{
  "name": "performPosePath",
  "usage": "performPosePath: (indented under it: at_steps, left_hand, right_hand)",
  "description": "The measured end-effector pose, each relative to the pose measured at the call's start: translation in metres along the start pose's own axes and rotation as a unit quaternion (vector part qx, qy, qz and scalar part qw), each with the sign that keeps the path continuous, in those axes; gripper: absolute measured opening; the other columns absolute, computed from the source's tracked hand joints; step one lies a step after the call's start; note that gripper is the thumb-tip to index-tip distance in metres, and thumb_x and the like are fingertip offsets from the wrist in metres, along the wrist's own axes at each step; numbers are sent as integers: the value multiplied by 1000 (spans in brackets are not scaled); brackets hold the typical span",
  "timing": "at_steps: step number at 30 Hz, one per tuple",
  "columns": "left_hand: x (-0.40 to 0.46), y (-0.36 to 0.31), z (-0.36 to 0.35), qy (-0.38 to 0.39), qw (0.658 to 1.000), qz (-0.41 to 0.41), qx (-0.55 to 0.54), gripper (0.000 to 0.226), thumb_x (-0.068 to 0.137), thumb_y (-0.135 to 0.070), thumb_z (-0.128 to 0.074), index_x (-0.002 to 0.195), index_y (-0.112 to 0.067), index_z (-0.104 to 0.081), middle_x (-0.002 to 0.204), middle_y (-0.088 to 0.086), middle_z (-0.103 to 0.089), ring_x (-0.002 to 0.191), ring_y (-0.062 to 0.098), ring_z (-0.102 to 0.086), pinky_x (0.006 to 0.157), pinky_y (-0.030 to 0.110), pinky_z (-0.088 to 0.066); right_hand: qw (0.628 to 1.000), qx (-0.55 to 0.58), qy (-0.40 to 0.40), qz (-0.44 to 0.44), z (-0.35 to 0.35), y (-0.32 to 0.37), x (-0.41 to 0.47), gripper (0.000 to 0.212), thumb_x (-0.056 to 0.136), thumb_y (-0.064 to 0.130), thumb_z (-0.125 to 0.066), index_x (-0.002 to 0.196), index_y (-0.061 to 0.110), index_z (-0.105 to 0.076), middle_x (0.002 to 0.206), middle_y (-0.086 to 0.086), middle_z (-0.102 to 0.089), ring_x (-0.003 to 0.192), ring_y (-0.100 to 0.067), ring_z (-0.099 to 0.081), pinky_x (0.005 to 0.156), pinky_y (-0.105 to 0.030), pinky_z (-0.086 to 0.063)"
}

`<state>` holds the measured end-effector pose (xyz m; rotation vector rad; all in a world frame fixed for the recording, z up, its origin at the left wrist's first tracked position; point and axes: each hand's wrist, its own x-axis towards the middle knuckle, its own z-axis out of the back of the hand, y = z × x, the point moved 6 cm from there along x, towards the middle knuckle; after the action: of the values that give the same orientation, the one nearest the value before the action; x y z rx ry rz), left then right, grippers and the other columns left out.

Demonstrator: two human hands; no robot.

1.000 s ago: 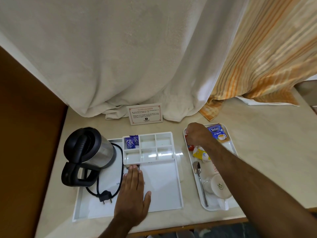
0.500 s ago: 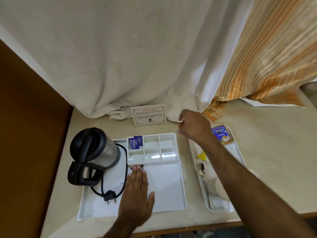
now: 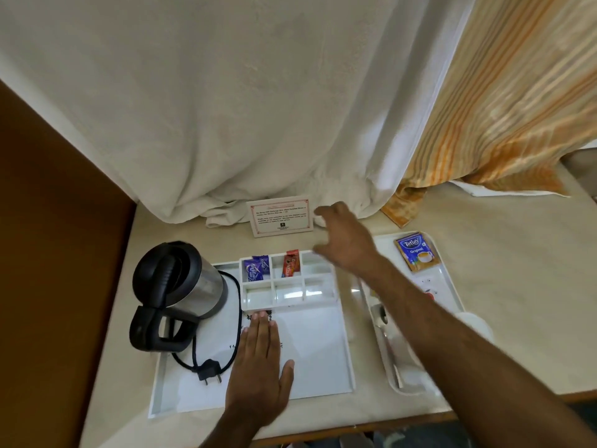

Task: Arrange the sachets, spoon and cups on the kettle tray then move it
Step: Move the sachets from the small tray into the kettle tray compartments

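The white kettle tray (image 3: 316, 376) lies on the beige table with a black and steel kettle (image 3: 181, 286) at its left. Its compartment block holds blue sachets (image 3: 255, 269) in the back left cell and a red sachet (image 3: 291, 264) in the back middle cell. My left hand (image 3: 260, 360) rests flat on the tray floor, fingers apart. My right hand (image 3: 345, 240) hovers open above the block's back right corner, holding nothing. A second white tray (image 3: 449, 282) to the right carries a Tetley sachet (image 3: 416, 251) and a spoon (image 3: 382, 321); my right forearm hides the cups.
A printed card (image 3: 280, 216) stands behind the kettle tray. White curtain (image 3: 258, 108) and orange striped curtain (image 3: 517, 101) hang onto the table's back. A brown wall (image 3: 55, 253) borders the left. The kettle's cord and plug (image 3: 210, 371) lie on the tray. The table's front edge is near.
My right hand carried a red sachet from the right tray and let it go in the back middle cell; the hand is open now. The left hand stayed flat on the tray.
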<state>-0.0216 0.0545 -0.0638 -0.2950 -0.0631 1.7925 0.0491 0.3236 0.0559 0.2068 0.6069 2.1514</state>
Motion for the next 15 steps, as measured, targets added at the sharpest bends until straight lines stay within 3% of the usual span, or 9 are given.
performPosePath:
  at_steps: [2, 4, 6, 8, 15]
  left_hand:
    - [0, 1, 1, -2, 1000, -4, -2, 80, 96, -50, -38, 155, -1, -16, 164, 19, -8, 152, 31, -1, 119, 42, -4]
    - [1, -1, 0, -6, 1000, -7, -1, 80, 95, -50, -38, 154, 0, -17, 164, 20, -10, 151, 32, -4, 119, 42, -4]
    - [0, -1, 1, -7, 1000, -8, 3, 79, 96, -51, -34, 154, 0, -18, 163, 20, -10, 151, 34, -8, 119, 41, -4]
    - [-1, -1, 2, -7, 1000, -8, 10, 78, 97, -53, -26, 153, 1, -20, 163, 20, -11, 151, 35, -9, 119, 40, -2]
    - [2, -2, 3, -6, 1000, -12, 19, 81, 97, -57, -15, 152, 2, -23, 162, 22, -14, 150, 36, -9, 118, 42, -4]
  right_hand:
    - [994, -110, 11, -22, 34, -47, 1, 60, 71, 16, -70, 128, 23, -50, 121, -8, -48, 111, -31, -52, 85, -39, -49]
    - [956, -272, 99, -50, 59, -98, -4, 62, 70, 15, -66, 129, 24, -50, 123, -7, -51, 113, -31, -51, 87, -39, -43]
    - [916, -344, 200, -55, 66, -133, -13, 71, 67, 18, -71, 133, 27, -47, 126, -2, -53, 112, -25, -51, 82, -35, -38]
    - [902, -359, 240, -28, 60, -149, -21, 67, 68, 25, -73, 131, 27, -48, 126, 0, -55, 109, -23, -52, 79, -33, -39]
    - [903, -363, 231, 0, 46, -165, -21, 68, 65, 27, -76, 127, 24, -48, 121, -1, -55, 105, -23, -46, 76, -33, -35]
